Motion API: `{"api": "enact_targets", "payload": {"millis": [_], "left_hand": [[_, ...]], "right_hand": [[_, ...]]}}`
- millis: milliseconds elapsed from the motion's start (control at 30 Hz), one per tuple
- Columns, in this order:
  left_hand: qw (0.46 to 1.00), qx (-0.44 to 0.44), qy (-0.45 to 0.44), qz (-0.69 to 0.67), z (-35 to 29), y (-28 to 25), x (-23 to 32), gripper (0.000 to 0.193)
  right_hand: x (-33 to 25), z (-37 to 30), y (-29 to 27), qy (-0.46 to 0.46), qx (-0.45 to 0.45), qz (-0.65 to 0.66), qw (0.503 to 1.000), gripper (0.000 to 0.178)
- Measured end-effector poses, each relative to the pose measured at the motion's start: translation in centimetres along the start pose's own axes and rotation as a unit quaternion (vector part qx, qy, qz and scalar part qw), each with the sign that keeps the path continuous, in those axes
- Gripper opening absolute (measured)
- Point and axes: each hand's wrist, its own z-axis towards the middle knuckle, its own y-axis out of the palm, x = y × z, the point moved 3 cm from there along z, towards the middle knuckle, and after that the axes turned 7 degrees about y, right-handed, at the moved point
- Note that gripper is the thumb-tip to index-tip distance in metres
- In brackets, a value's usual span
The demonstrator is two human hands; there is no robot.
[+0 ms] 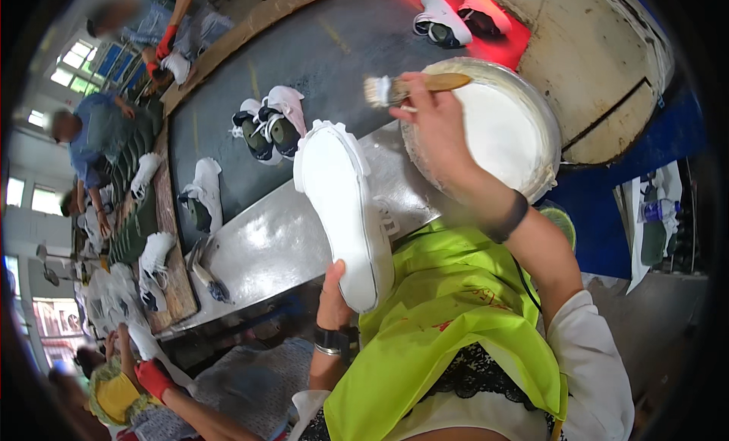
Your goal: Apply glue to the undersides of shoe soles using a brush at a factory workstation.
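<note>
My left hand [332, 300] grips a white shoe sole [338, 202] by its narrower end, the thumb on its edge. The sole is tilted, with its wide, flanged end pointing away from me and its broad white face up. In my right hand [439, 126] is a wooden-handled brush [448, 82], its whitish bristles pointing left. The brush is above the far left rim of a large round basin [553, 141] that holds white liquid [501, 129]. A gap separates the bristles from the sole.
A dark conveyor belt [334, 69] runs beyond a metal ledge [266, 247]. Shoes [277, 126] stand on it in pairs, one single shoe [203, 194] nearer left. Another pair [444, 19] sits under red light. At the left, co-workers handle shoes; a red-gloved hand [154, 376] is close by.
</note>
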Motion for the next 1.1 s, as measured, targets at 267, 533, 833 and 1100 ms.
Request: {"api": "enact_targets", "payload": {"millis": [267, 533, 833, 1100], "left_hand": [[0.995, -0.095, -0.004, -0.024, -3.1, 5.3, 0.0, 0.091], [0.991, -0.114, 0.060, 0.041, -1.6, 5.7, 0.4, 0.087], [0.988, -0.047, 0.129, 0.076, 0.6, 3.2, 1.8, 0.093], [0.987, -0.045, 0.137, 0.075, 2.7, 2.7, 2.9, 0.093]], "right_hand": [[3.8, 0.5, 1.5, -0.056, 0.008, -0.126, 0.990, 0.030], [1.0, -0.6, 0.8, -0.140, 0.064, -0.139, 0.978, 0.028], [-0.2, 3.8, -10.2, -0.047, -0.043, -0.542, 0.838, 0.032], [1.4, 2.9, -12.8, -0.025, -0.064, -0.662, 0.746, 0.028]]}}
